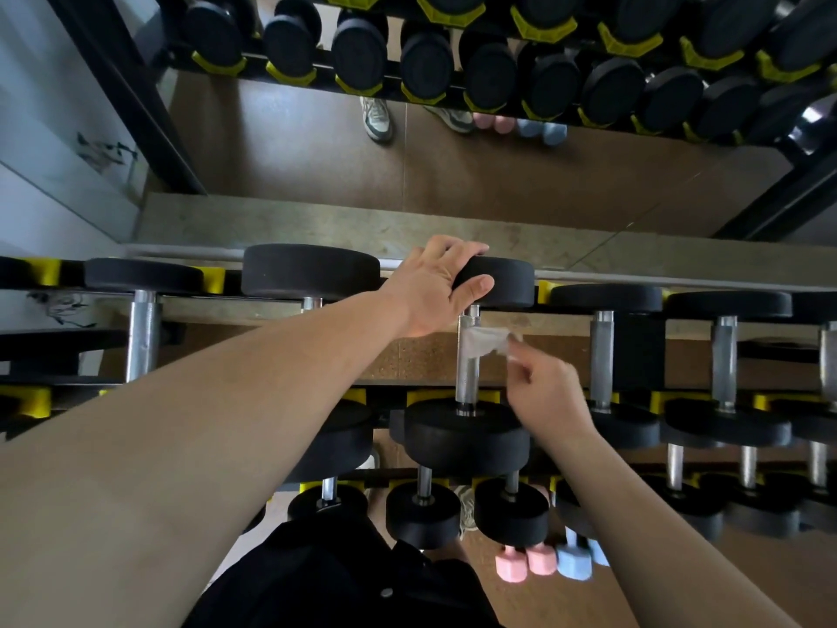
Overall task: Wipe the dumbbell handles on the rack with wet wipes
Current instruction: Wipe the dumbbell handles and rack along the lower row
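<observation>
A black dumbbell lies on the top tier of the rack, its knurled steel handle [467, 378] running from the far head [502, 283] to the near head [466, 435]. My left hand [435, 285] grips the far head, fingers over its top and thumb on its side. My right hand [541, 385] pinches a white wet wipe [484, 341], which is wrapped against the upper part of the handle.
Neighbouring dumbbells [602, 355] sit close on both sides in yellow cradles [36, 401]. A lower tier holds smaller black dumbbells [423, 514]. Small pink [525, 562] and blue [575, 559] dumbbells lie on the floor. A mirror [453, 151] behind reflects the rack.
</observation>
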A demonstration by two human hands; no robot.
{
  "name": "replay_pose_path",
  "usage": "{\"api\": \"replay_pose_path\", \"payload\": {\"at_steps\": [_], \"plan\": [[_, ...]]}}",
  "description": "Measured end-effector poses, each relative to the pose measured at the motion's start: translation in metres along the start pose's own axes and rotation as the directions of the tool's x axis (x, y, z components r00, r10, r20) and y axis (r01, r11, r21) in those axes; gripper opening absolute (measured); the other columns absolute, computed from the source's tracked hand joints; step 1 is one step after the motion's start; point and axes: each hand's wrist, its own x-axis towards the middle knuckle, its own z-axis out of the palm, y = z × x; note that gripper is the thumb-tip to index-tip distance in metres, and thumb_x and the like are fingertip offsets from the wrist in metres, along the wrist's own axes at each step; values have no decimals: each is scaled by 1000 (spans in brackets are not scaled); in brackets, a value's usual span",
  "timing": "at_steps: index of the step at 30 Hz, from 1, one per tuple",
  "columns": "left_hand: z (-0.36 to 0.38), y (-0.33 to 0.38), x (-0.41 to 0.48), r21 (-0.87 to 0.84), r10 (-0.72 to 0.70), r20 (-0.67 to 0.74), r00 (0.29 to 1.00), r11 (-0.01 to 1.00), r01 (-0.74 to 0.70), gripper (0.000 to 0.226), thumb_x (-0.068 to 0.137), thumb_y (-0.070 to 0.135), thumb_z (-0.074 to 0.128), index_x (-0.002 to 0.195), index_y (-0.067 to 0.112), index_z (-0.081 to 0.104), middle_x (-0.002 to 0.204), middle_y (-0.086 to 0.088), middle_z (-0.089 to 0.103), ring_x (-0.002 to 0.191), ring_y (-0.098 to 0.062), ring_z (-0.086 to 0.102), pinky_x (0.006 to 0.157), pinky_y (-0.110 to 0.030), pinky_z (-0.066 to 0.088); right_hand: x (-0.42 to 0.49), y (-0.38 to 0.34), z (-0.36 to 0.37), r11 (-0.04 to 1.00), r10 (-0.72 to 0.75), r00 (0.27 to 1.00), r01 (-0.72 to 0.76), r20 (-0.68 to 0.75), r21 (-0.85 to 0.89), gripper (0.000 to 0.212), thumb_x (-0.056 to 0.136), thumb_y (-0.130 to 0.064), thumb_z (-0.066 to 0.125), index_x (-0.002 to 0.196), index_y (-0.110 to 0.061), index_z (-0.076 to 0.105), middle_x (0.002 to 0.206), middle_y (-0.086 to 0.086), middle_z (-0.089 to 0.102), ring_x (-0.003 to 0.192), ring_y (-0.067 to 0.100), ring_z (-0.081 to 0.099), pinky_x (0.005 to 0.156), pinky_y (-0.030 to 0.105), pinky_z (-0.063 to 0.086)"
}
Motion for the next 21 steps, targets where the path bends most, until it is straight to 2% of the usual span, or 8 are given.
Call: {"api": "replay_pose_path", "payload": {"at_steps": [3,5,7,10,13,17,19,21], "plan": [[0,1,1,-4,5,-2,1000,1000,-5,58,103,64,36,155,40,28,153,3,33,132,-25,39,113,-45,36,15,-15,6,988,3,994,14,-108,156,42,110,-25,45,152,-20,47,83,0,68,63,3,61,57,19,48],[0,0,1,-3,11,-5,1000,1000,-11,58,103,63,36,155,39,29,152,3,33,132,-24,39,113,-46,36,14,-29,27,992,-70,996,75,-53,103,42,110,-28,44,151,-19,47,111,8,73,88,7,70,73,25,57],[-1,-1,2,-5,11,3,1000,1000,-11,57,103,63,36,155,40,29,152,3,34,131,-23,39,113,-47,37,12,-24,52,981,-196,980,196,-14,9,53,109,-22,46,160,-15,34,156,16,47,133,28,57,101,41,54],[1,0,1,3,24,-1,1000,1000,-24,58,103,64,35,155,40,28,152,3,34,132,-22,38,113,-47,38,11,-17,48,980,-183,981,187,72,-63,60,110,-23,41,165,-20,19,169,12,24,148,36,37,109,50,47],[1,0,1,1,26,4,1000,1000,-26,58,103,66,34,155,41,28,152,3,34,132,-22,39,113,-48,38,-4,-12,27,974,-135,964,172,229,-147,58,111,-26,37,165,-23,17,165,12,33,143,32,46,109,44,47],[1,-2,1,-1,31,-2,1000,1000,-31,59,102,69,32,154,41,27,151,3,34,132,-22,40,113,-51,40,-16,-5,-2,978,54,888,45,457,-202,45,109,-35,42,154,-31,44,141,4,61,121,17,61,105,35,50],[2,-2,1,-1,36,4,999,999,-36,62,101,71,30,155,41,27,152,3,33,133,-23,39,113,-51,39,-13,-5,-13,985,79,921,-14,382,-171,41,109,-36,42,149,-31,50,118,2,70,100,14,68,90,33,57],[2,-3,1,-8,24,6,1000,1000,-24,63,100,71,30,155,41,27,152,4,32,134,-24,38,114,-50,38,-7,-13,-15,997,46,982,-34,185,-69,45,110,-32,40,155,-28,42,103,3,69,83,14,68,76,35,59]]}}
